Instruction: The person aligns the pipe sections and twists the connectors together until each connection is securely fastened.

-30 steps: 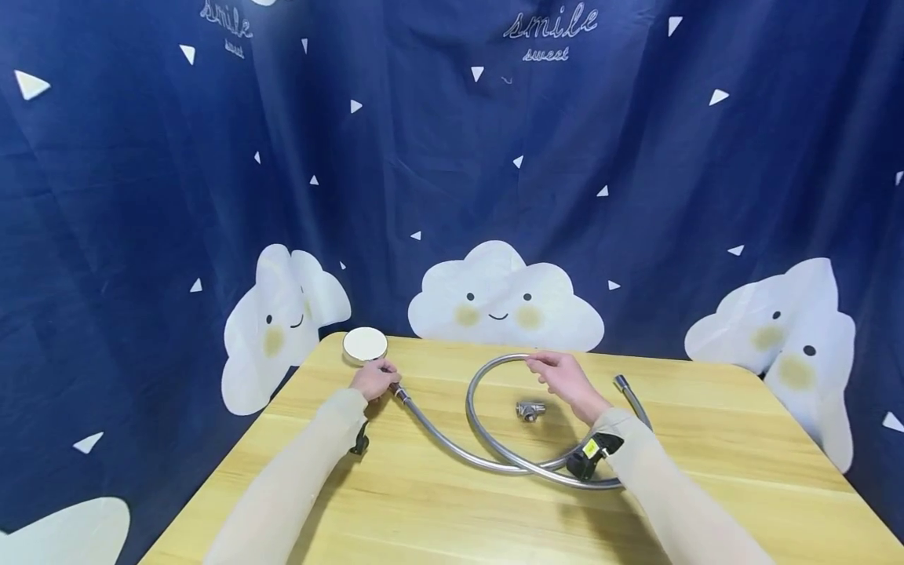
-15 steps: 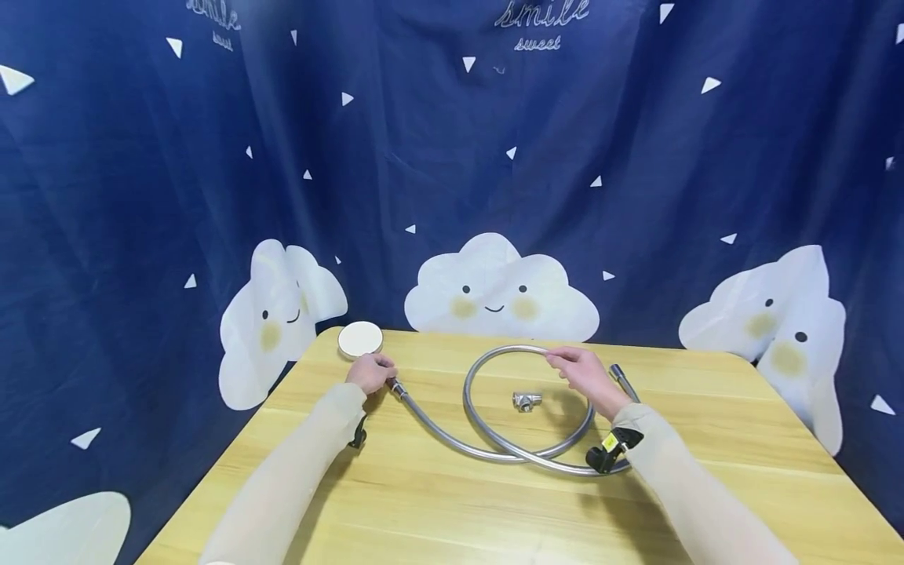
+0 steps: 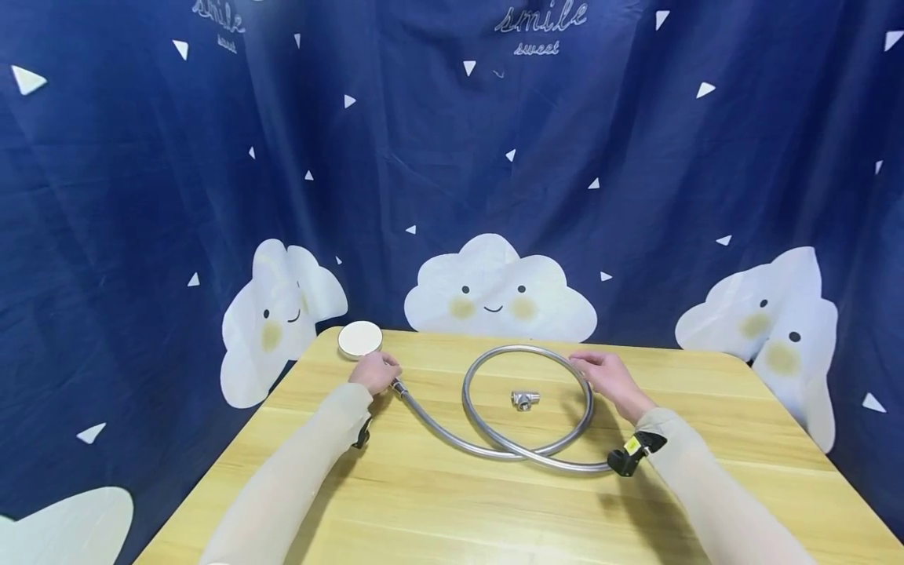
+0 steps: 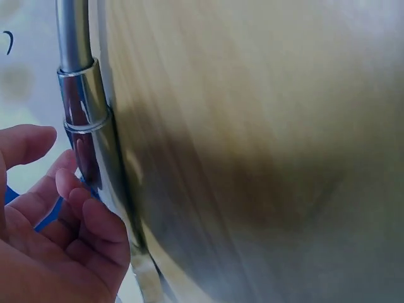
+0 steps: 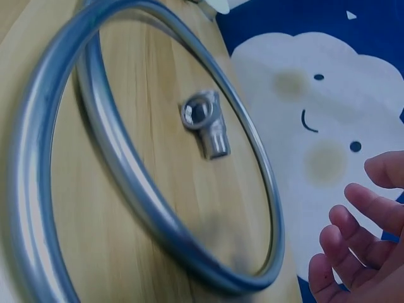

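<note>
One metal shower hose (image 3: 523,454) is looping around a tee fitting (image 3: 524,401) on the desk (image 3: 424,518), just beside the wide, relaxed right grip (image 3: 610,380); loosely curled left grip (image 3: 374,372) is sitting beside the showerhead (image 3: 360,338).

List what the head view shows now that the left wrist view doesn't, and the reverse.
Only the head view: the tee inside the loop of the hose, the right hand and the right sleeve.

Only the left wrist view: the palm side of the left hand, its thumb apart from the handle; the head view shows that hand's back.

Both: the left hand, part of the hose, the table and the backdrop.
</note>
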The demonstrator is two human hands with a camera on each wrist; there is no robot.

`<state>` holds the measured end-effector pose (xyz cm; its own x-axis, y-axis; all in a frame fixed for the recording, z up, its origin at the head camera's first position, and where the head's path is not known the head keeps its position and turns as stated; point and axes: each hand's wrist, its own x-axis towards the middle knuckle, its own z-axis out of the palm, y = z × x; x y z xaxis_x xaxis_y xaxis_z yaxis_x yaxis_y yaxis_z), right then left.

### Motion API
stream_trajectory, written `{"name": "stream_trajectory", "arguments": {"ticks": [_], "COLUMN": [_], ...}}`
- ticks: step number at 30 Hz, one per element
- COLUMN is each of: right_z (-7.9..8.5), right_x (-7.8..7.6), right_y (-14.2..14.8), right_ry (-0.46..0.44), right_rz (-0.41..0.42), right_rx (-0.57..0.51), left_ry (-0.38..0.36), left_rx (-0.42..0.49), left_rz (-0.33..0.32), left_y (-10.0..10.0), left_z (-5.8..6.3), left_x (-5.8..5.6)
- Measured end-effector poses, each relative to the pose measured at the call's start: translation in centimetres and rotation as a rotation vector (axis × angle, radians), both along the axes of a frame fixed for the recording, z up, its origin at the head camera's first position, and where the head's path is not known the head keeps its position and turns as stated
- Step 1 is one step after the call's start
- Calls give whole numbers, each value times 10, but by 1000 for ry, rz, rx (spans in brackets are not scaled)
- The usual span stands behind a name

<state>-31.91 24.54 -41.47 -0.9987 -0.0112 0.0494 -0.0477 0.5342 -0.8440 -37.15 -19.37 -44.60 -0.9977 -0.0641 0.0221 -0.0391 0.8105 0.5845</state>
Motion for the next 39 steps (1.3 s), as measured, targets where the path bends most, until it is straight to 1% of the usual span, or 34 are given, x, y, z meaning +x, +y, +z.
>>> {"name": "stream_trajectory", "arguments": {"ticks": [3,6,10,14,19,27,32,36,39], "right_z": [-1,-2,-3,-4,-6,-9,-11,-13,-14], "right_x": [4,5,5,4,3,2,3,3,4], "right_y": [8,16,25,32,40,50,55,60,64], "right_ry": [-21,-21,-18,-19,-11,28,36,54,52], "right_rz": [1,-13,-30,-30,-36,-59,-75,-84,-89], "right_rx": [-1,7,12,35,63,104,112,151,170], "left_ry": [-9,3,22,43,41,66,66,70,79], "left_rx": [-13,-17,1,-4,23,2,10,20,17], "left_rz": [12,19,-2,-29,-61,-99,-140,-170,-187], "left_y": [4,9,15,20,27,42,54,65,71], "left_z": [0,1,3,5,7,3,9,18,19], "left_x": [-2,-4,-6,-7,-6,-9,-6,1,2]}}
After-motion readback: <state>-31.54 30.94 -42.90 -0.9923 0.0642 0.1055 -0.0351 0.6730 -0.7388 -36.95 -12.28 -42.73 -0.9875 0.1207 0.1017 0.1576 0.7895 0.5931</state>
